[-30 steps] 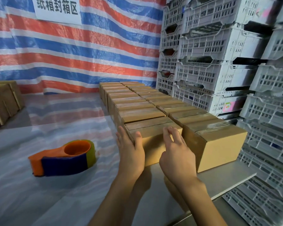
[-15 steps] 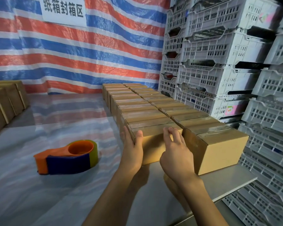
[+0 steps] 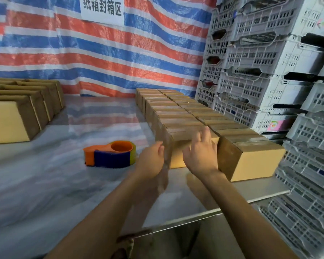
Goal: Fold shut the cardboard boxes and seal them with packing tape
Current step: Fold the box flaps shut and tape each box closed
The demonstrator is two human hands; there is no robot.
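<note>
Box (image 3: 176, 157), nearest in the left row (image 3: 168, 116) on the table (image 3: 45, 187), is flanked by two loose, ungripping hands: the left hand (image 3: 151, 159) beside its left wall, the right hand (image 3: 200, 154) spread over its top front edge. Contact cannot be told. Light, stiff cardboard is judged, best taken by opposite walls, not the flaps. A dispenser (image 3: 108, 154) lies near.

There are two rows of cardboard boxes (image 3: 178, 118) beyond the left hand (image 3: 151, 159) and right hand (image 3: 200, 154), and one tape dispenser (image 3: 109, 154) to their left.
</note>
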